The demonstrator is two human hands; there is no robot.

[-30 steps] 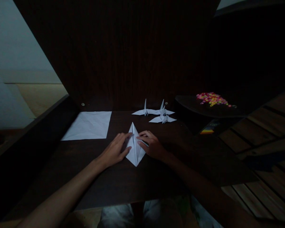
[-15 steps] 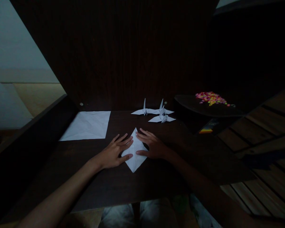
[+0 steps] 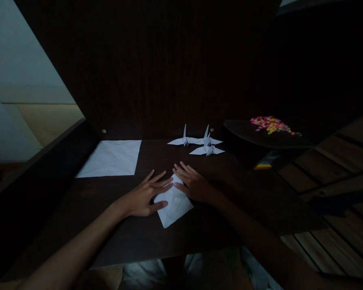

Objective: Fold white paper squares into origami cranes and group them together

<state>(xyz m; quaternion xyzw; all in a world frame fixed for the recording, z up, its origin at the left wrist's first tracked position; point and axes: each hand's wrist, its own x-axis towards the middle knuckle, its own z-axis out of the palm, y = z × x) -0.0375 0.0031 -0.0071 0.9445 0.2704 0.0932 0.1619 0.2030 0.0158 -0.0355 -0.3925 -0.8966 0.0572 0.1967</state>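
Note:
A folded piece of white paper (image 3: 177, 203) lies on the dark table with its lower corner toward me. My left hand (image 3: 143, 197) rests flat on its left side, fingers spread and thumb on the paper. Over the upper right part lies my right hand (image 3: 193, 183), fingers outstretched, covering the top corner. Behind the hands stand white origami cranes, one in front (image 3: 208, 150) and others close behind it, one at the left (image 3: 184, 141).
A flat, creased white sheet (image 3: 111, 158) lies at the back left. On a dark rounded shelf (image 3: 248, 139) at the right sits a pile of small colourful pieces (image 3: 272, 125). A dark panel (image 3: 157, 72) rises behind the table, and a low side wall (image 3: 48, 161) borders the left.
The folded paper has turned a little, its lower corner shifting left and toward me. My right hand has moved up slightly and covers its top corner; my left hand stays nearly in place.

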